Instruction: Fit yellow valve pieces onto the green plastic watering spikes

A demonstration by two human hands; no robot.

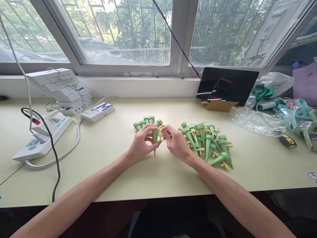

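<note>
My left hand (140, 142) is closed around a green plant watering spike (155, 138), thumb and fingers on its ribbed cap and body, with the tip pointing down. At the spike's right side, the fingertips of my right hand (176, 142) pinch its small yellow valve (160, 135). Behind my left hand stands a curved group of similar spikes (146, 119), partly hidden by the fingers. To the right of my right hand lies a heap of more green spikes (208, 143) with yellow valves, pointing in various directions.
At the left are a white power strip (43, 140) with cables, stacked white boxes (66, 91) and a single box (98, 112). A tablet (228, 84) leans at the back. Plastic bags (262, 120) and a yellow-black tool handle (288, 141) lie right. Windows rise behind the table (119, 185).
</note>
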